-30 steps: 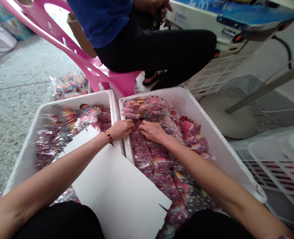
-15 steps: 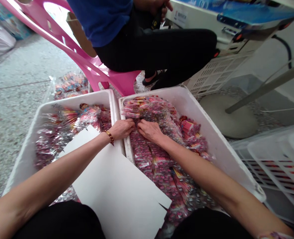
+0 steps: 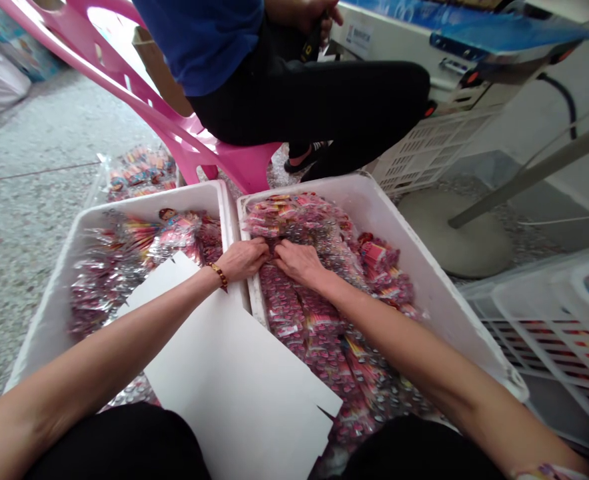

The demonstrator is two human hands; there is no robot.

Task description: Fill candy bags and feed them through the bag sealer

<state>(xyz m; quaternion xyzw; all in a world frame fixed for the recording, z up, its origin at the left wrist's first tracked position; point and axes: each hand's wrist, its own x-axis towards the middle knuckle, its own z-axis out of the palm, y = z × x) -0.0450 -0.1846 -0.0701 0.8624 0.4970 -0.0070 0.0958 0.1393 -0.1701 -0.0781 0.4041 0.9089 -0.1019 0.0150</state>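
Observation:
Both of my hands are in the right-hand white bin [image 3: 399, 233], near its left wall, on a dense pile of small pink clear-wrapped packets [image 3: 319, 320]. My left hand [image 3: 244, 259] reaches over the bin's rim, its fingers curled and closed on packets. Close beside it, my right hand [image 3: 297, 261] is also closed, thumb and fingertips pinching into the same packets. The exact pieces between the fingertips are hidden. A white notched cardboard sheet [image 3: 224, 373] lies under my left forearm, across the two bins.
The left white bin [image 3: 69, 233] holds more silvery and pink packets. Ahead, a person in a blue shirt [image 3: 209, 47] sits on a pink chair [image 3: 254, 157] beside a machine with a blue top [image 3: 514, 33]. A round stand base [image 3: 454, 247] and white crate [image 3: 534, 340] stand right.
My hands stay in the same spot with fingers closed on the packets. The view has shifted very slightly; nothing else visibly moved.

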